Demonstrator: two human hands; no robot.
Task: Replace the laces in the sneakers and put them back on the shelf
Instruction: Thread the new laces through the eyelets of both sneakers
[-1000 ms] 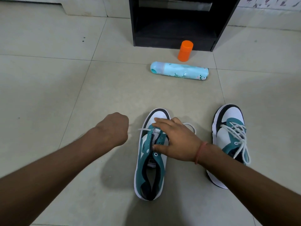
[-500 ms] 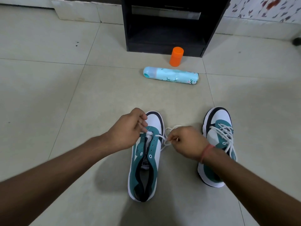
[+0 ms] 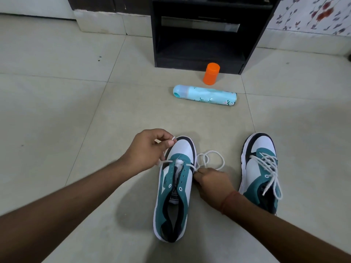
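Observation:
A teal, white and black sneaker [image 3: 175, 188] lies on the floor between my arms, toe pointing away. A white lace [image 3: 210, 160] runs through its front eyelets only. My left hand [image 3: 146, 150] pinches the lace's left tip beside the toe. My right hand [image 3: 211, 182] grips the lace at the shoe's right side, with loose loops lying on the tile beyond it. A second, fully laced sneaker [image 3: 260, 171] stands to the right. The black shelf unit [image 3: 201, 31] stands against the wall ahead.
An orange cap [image 3: 211, 73] stands in front of the shelf unit. A light blue spray can [image 3: 205, 95] lies on its side just nearer. Pale floor tiles [image 3: 66, 103] spread to the left. A floral-patterned wall [image 3: 313, 14] is at the upper right.
My left hand has drawn the lace tip out to the left of the toe. My right hand came off the shoe's tongue and took the lace on the right side. The view tilted up.

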